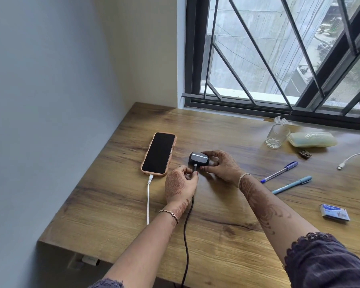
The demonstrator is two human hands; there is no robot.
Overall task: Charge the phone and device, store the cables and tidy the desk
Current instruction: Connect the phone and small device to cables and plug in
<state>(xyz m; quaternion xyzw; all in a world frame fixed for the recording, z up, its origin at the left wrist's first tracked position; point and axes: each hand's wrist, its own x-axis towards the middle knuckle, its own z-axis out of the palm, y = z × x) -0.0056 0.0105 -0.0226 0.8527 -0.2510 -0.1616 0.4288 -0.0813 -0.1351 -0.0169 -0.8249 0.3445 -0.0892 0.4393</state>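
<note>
With phone, pens, glass nearby, left hand pinches black cable, right hand grips device.

Desk, one, bearing: phone, one; small dark device, one; cables, three, namely a white cable at the phone, a black cable, and a second white cable near the right edge; pens, two, namely a dark blue pen and a light blue pen. Also on the desk: drinking glass, one; pale oblong case, one; blue-and-white box, one; small brown object, one, kind not discernible; crumpled clear wrapper, one. Hands, two, a left hand and a right hand; bracelets, two, a left-wrist bracelet and a right-wrist bracelet; window, one.
</note>
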